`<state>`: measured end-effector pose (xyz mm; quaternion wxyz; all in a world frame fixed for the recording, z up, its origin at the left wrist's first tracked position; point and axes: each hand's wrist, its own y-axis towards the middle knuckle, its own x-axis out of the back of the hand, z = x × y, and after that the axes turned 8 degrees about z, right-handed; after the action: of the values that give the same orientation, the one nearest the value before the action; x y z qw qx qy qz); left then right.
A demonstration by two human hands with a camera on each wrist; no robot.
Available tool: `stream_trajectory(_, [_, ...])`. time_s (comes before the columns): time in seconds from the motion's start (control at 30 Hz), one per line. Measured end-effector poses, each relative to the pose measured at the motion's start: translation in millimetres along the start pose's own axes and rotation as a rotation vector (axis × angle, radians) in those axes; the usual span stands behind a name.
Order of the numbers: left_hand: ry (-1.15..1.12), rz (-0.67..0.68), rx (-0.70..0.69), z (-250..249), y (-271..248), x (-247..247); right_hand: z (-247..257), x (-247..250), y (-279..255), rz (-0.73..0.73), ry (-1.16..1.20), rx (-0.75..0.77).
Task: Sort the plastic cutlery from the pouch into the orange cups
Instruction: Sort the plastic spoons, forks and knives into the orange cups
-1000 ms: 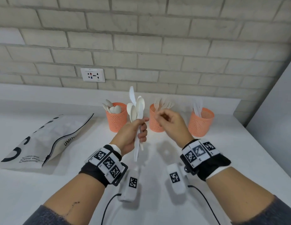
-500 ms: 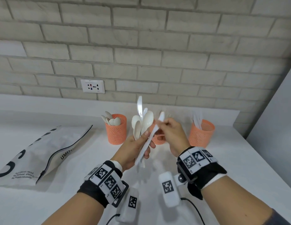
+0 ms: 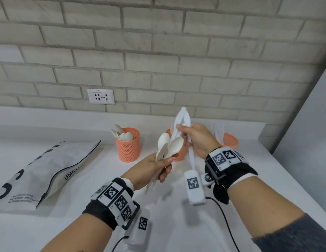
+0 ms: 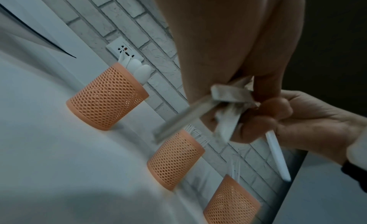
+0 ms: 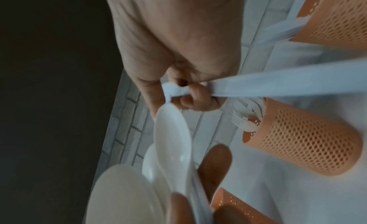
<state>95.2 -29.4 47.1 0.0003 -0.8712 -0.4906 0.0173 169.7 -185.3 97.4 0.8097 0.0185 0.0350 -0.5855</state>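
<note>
My left hand (image 3: 165, 161) grips a bunch of white plastic spoons (image 3: 169, 144) by their handles, bowls up, above the counter. Just to its right, my right hand (image 3: 184, 132) pinches two long white knives (image 3: 190, 155) that cross at their tops. Three orange mesh cups stand by the wall. The left cup (image 3: 127, 146) holds spoons. The middle cup (image 3: 179, 155) is partly hidden behind my hands and shows forks (image 5: 244, 116) in the right wrist view. The right cup (image 3: 228, 141) holds knives. The grey-white pouch (image 3: 42, 170) lies at the left.
A wall socket (image 3: 100, 96) sits on the brick wall above the cups. A grey panel (image 3: 307, 135) borders the white counter (image 3: 85, 206) on the right. Cables run from both wrist cameras over the counter's near part.
My right hand has drawn the long white pieces out of the bunch in my left hand and lifted them up and to the right. My left hand keeps the spoons.
</note>
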Motion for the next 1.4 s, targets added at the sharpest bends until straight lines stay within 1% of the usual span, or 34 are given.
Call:
stream_trajectory(0.03, [-0.016,-0.002,-0.001,0.7,0.8,0.7,1.6,3.1,0.9,-0.038,0.079,0.002])
stream_trajectory(0.1, [-0.063,-0.003,0.007,1.3,3.6,1.1,1.0,5.6,0.4,-0.023,0.196,0.007])
stream_trajectory(0.17, [-0.097,-0.006,0.012,2.1,8.8,0.3,-5.9,5.2,-1.0,0.023,0.122,0.016])
stream_trajectory(0.23, [-0.108,-0.021,0.018,3.2,13.8,-0.5,-10.6,7.4,0.3,-0.003,-0.01,0.041])
stream_trajectory(0.3, [-0.121,-0.06,0.026,5.5,20.3,-0.3,-4.1,17.8,3.4,-0.122,-0.08,0.08])
stream_trajectory(0.4, [-0.151,-0.138,0.05,8.0,31.2,1.6,21.4,42.5,5.7,-0.312,-0.137,0.209])
stream_trajectory(0.47, [-0.161,-0.161,0.05,8.8,38.2,2.6,39.6,61.1,8.0,-0.41,-0.308,0.328])
stream_trajectory(0.53, [-0.164,-0.161,0.046,8.1,45.2,1.8,52.9,81.0,11.2,-0.501,-0.559,0.433])
stream_trajectory(0.6, [-0.171,-0.164,0.042,7.2,52.9,-0.6,54.9,102.6,18.1,-0.582,-0.738,0.474])
stream_trajectory(0.67, [-0.197,-0.17,0.033,6.9,61.0,-3.4,45.5,119.0,25.4,-0.625,-0.815,0.449])
stream_trajectory(0.73, [-0.214,-0.171,0.027,6.9,69.1,-6.3,26.3,130.9,33.2,-0.618,-0.846,0.363])
stream_trajectory(0.8, [-0.22,-0.159,0.022,5.8,76.9,-8.9,6.8,138.7,38.8,-0.567,-0.884,0.249])
stream_trajectory(0.87, [-0.228,-0.145,0.025,5.6,83.2,-10.0,-6.4,142.2,41.0,-0.48,-0.948,0.116])
stream_trajectory(0.93, [-0.242,-0.146,0.036,6.5,87.0,-8.7,-6.6,144.4,42.5,-0.429,-0.924,0.06])
stream_trajectory(0.97, [-0.249,-0.151,0.039,7.4,88.7,-7.0,-1.3,145.8,43.9,-0.441,-0.865,0.084])
stream_trajectory(1.1, [-0.266,-0.175,0.034,11.9,96.0,-3.4,33.4,152.4,53.7,-0.559,-0.468,0.375])
stream_trajectory(1.17, [-0.272,-0.178,0.023,14.1,99.4,-4.5,42.4,153.8,56.9,-0.585,-0.334,0.459])
stream_trajectory(1.2, [-0.267,-0.176,0.017,14.8,100.5,-5.7,40.5,155.6,58.9,-0.582,-0.302,0.465])
stream_trajectory(1.27, [-0.245,-0.166,0.008,16.1,101.5,-8.2,26.3,156.9,60.8,-0.551,-0.298,0.393])
stream_trajectory(1.33, [-0.232,-0.163,-0.008,16.9,101.1,-8.8,8.6,157.9,59.3,-0.504,-0.319,0.249])
stream_trajectory(1.4, [-0.21,-0.177,-0.026,16.7,100.1,-6.9,-4.7,159.4,57.9,-0.447,-0.399,0.117])
